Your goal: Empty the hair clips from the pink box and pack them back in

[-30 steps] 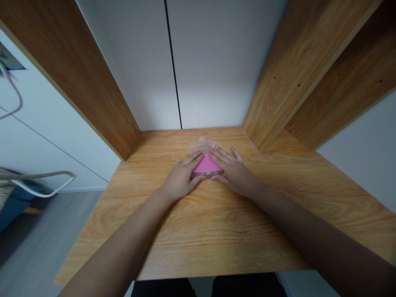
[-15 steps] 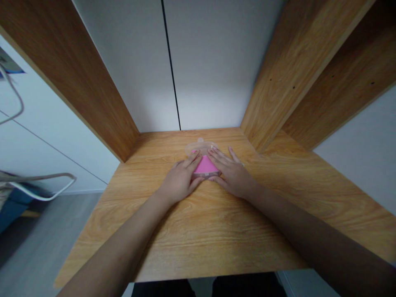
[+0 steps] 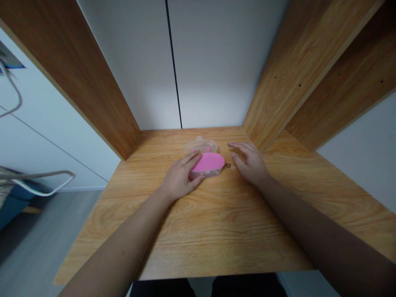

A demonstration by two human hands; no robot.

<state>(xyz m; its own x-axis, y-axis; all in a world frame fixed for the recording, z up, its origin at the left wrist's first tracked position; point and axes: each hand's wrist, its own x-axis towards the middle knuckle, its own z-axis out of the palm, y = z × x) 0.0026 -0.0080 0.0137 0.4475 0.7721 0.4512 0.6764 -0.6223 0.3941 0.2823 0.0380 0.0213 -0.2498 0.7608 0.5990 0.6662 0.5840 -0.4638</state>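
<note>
An oval clear plastic box (image 3: 213, 173) with a flat pink inner cover (image 3: 210, 161) sits on the wooden desk. Its hinged transparent lid (image 3: 202, 145) is tipped back behind it. My left hand (image 3: 182, 175) grips the box's left end, fingers over the pink cover and thumb along the front wall. Off to the right, my right hand (image 3: 251, 164) is held apart from the box with thumb and fingers spread, nothing in it. Between that hand and the box lie a small black ring (image 3: 228, 165), perhaps a hair tie, and a small pale loop (image 3: 233, 168).
Wooden uprights stand on the left (image 3: 102, 82) and right (image 3: 278, 86) of the desk (image 3: 216, 231), with a white panel (image 3: 210, 74) behind. A white cable (image 3: 46, 194) hangs at the far left over the grey floor. The desk's front edge is close to my legs.
My right hand has come off the box and moved to the right. The pink cover and the small rings beside the box now show. My left hand stays on the box.
</note>
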